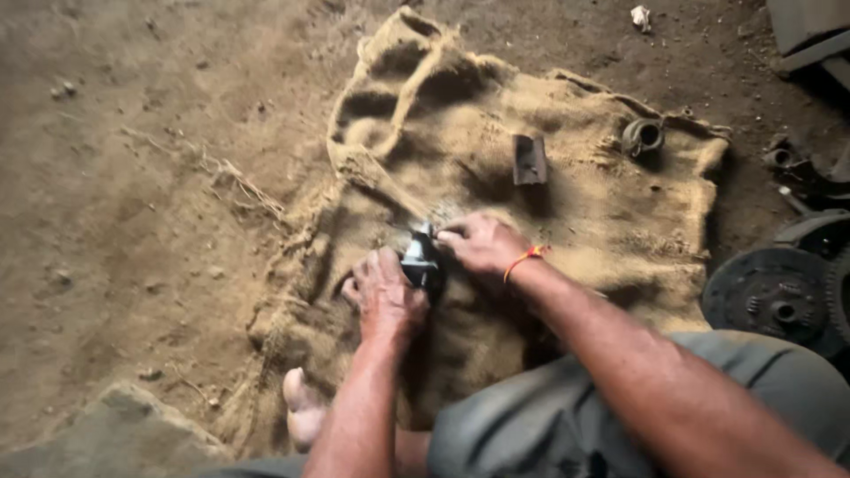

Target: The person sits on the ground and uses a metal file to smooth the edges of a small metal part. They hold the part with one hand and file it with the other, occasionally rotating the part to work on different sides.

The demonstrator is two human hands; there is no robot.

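Burlap, a rough brown sack (611, 221), lay under your work on the dirt floor. Your left hand (385, 296) gripped the small dark metal part (421, 262) from the side, fingers closed on it, while your right hand (482, 243) pressed its top, fingers curled. I judged a firm left hold kept it steady.
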